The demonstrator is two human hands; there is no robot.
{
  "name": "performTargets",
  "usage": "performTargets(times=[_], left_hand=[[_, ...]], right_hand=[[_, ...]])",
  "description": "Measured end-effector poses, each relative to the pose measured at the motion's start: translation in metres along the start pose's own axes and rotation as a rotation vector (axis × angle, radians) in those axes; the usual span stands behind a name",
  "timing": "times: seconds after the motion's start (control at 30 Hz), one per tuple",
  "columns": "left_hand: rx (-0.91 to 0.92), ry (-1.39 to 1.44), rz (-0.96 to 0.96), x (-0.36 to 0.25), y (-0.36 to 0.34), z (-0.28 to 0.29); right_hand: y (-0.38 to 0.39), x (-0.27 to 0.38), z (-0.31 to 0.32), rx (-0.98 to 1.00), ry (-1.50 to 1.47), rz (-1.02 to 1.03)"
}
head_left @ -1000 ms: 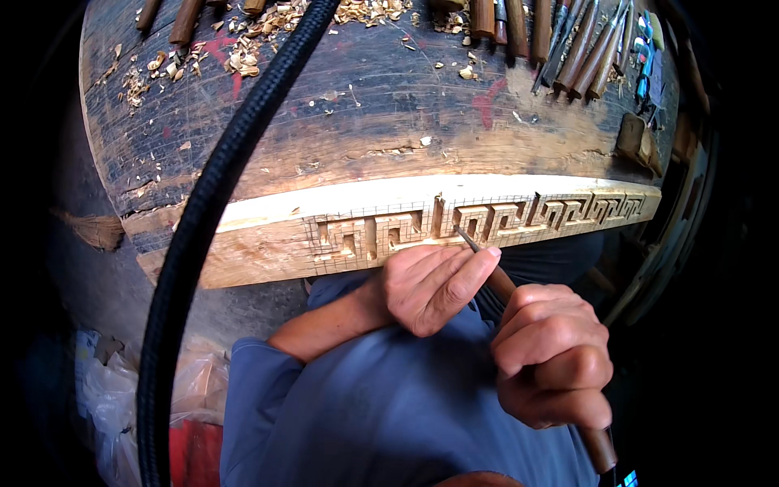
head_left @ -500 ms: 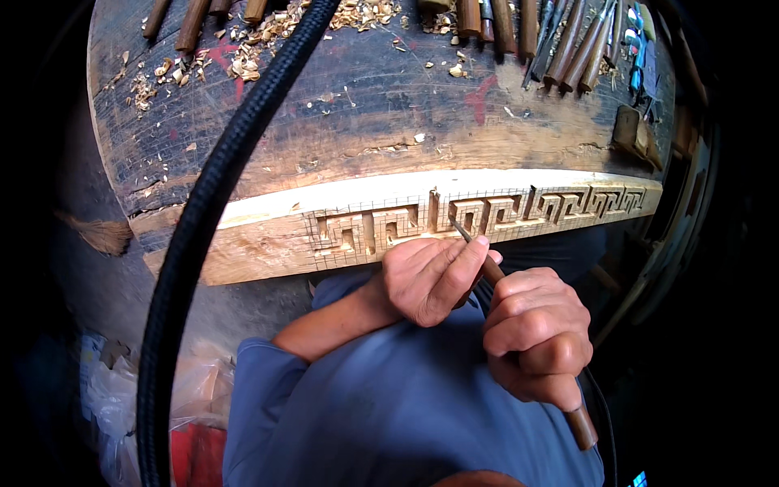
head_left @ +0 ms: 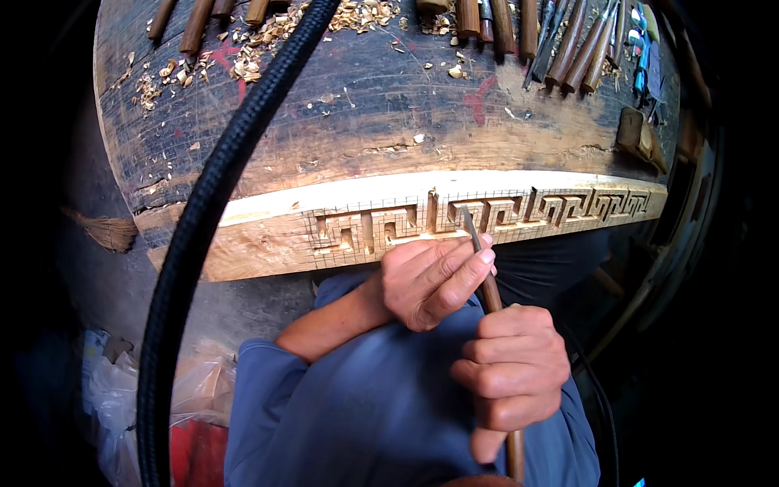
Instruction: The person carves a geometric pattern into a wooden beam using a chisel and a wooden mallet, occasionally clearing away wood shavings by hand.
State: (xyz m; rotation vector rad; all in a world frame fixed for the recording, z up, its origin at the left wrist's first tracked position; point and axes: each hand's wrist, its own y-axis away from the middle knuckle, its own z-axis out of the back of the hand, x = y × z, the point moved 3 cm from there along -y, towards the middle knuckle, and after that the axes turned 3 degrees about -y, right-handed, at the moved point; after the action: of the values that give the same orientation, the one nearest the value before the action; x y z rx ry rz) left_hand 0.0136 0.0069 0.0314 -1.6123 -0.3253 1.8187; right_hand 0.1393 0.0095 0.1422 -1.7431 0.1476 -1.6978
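Observation:
A long pale wooden board (head_left: 246, 257) with a pencilled grid and carved angular key pattern lies along the bench's front edge. A chisel (head_left: 490, 295) with a dark blade and brown wooden handle points up at the middle of the carving, its tip in or over a recess. The fingertips of my left hand (head_left: 434, 280) are closed on the blade just below the board. My right hand (head_left: 511, 373) wraps round the handle lower down, in front of my blue shirt, with the handle's end showing below the fist.
The dark workbench (head_left: 349, 122) holds wood shavings (head_left: 247, 65), rows of wooden-handled tools (head_left: 584, 57) and a wooden mallet-like block (head_left: 633, 134). A thick black hose (head_left: 207, 219) crosses the left side. A straw broom (head_left: 105, 231) and plastic bags (head_left: 122, 381) are on the floor.
My right hand has moved leftward, turning the chisel more upright, and the tip has risen slightly on the carving. My left fingers stay near the same place on the blade.

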Motion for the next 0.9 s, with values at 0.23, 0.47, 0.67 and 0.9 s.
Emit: performTargets(times=[0.23,0.47,0.67,0.9], left_hand=[[0.035,-0.021,-0.013,-0.001,0.004,0.0],[0.002,-0.051,-0.014,0.0,0.003,-0.001],[-0.012,-0.126,0.023,-0.001,0.003,-0.003],[0.003,-0.184,0.043,-0.003,-0.004,-0.004]], right_hand=[[0.012,0.005,0.007,-0.336,-0.133,-0.04],[0.006,0.004,0.006,-0.385,-0.121,-0.091],[0.001,-0.004,0.003,-0.456,-0.042,-0.159],[-0.001,-0.013,0.003,-0.491,-0.066,-0.151]])
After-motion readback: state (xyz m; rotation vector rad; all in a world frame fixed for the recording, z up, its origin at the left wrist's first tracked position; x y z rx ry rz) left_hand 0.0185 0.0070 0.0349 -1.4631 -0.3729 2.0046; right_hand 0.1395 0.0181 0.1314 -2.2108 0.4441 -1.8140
